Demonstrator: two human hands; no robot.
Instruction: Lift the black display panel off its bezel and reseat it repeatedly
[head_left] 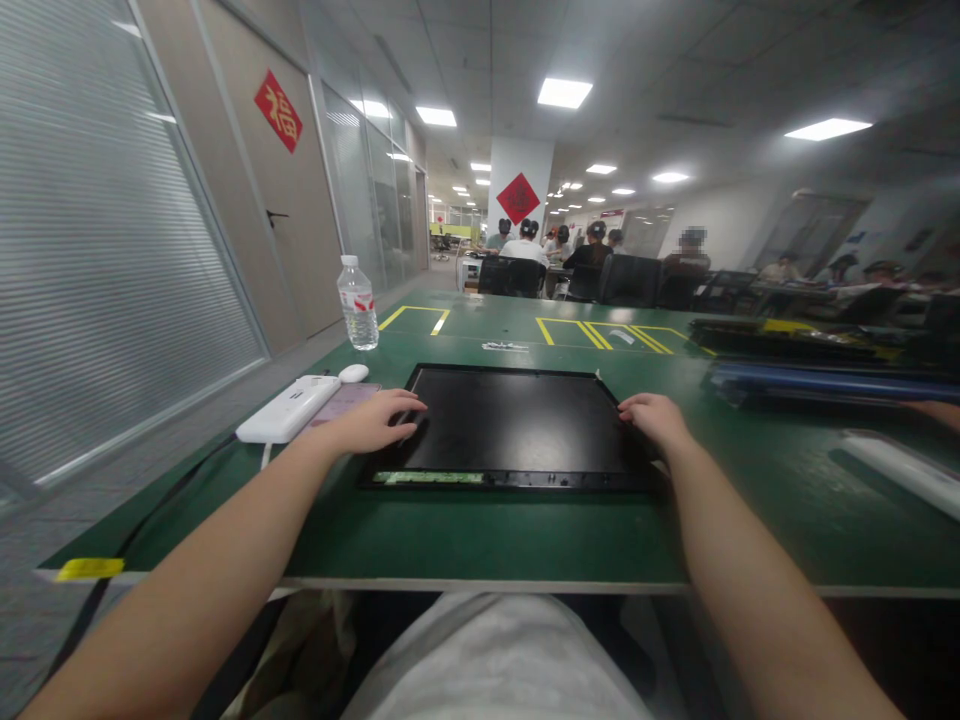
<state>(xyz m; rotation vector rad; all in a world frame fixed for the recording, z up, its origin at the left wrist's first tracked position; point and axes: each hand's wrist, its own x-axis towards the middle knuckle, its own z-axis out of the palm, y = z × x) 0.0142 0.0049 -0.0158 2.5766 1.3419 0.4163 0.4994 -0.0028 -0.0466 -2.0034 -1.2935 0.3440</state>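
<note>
A black flat display panel (517, 420) lies on the green table directly in front of me, its dark screen facing up. Along its near edge runs a strip with a green circuit board (429, 478) at the left. My left hand (384, 418) reaches over the panel's left edge, fingers stretched out and thumb apart from them. At the right edge, my right hand (654, 418) has its fingertips bent together on the panel's frame; the underside of that grip is hidden.
On the left of the green table (480, 545) are a white power strip (289, 408), a pinkish flat item (341, 402), a white mouse-like object (354, 373) and a water bottle (358, 305). Dark panels (787, 340), a blue-wrapped long item (825, 383) and a white bar (904, 470) lie right. People sit beyond.
</note>
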